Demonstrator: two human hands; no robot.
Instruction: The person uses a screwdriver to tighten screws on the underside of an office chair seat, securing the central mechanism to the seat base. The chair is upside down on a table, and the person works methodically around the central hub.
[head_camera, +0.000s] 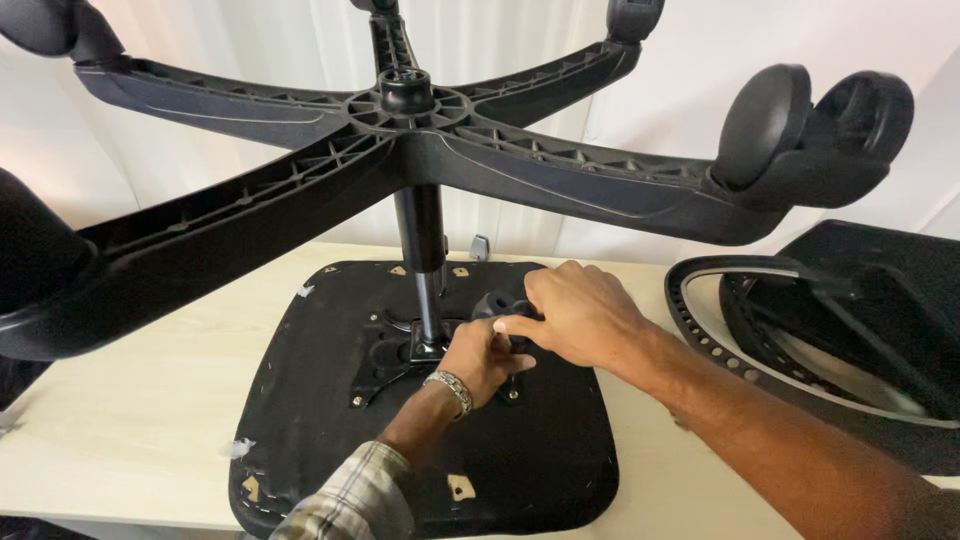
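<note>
So the biggest thing in view is the five-legged chair base (430, 150), black plastic, flipped up in the air with its casters (815, 125) pointing at the camera. It stands on the gas lift column (424, 255), which drops straight down into the metal mechanism plate (400, 352) bolted to the upside-down seat pan (420, 400). That seat pan is the landmark here: it lies underside up on a pale wooden table (130, 400).

Right of the seat pan, well apart from the hands, lies what looks like the chair's backrest frame (800, 340), a black curved piece with a perforated rim, not attached to anything.

Progress, as a judgement: base, column and plate look joined to the seat already, while the back is still loose, so roughly midway through.

Both hands sit together at the middle of the seat pan, just right of the column's foot. The left hand (487, 355), wearing a metal bracelet and a plaid cuff, is curled around something small and dark on the plate. The right hand (580, 315) lies over it from above, fingers closed on a black knob (497, 303) or lever part. What exactly is being gripped is mostly hidden by the fingers.

No containers in view, nothing holding loose parts. A small grey clip (480, 247) sits at the seat pan's far edge.
</note>
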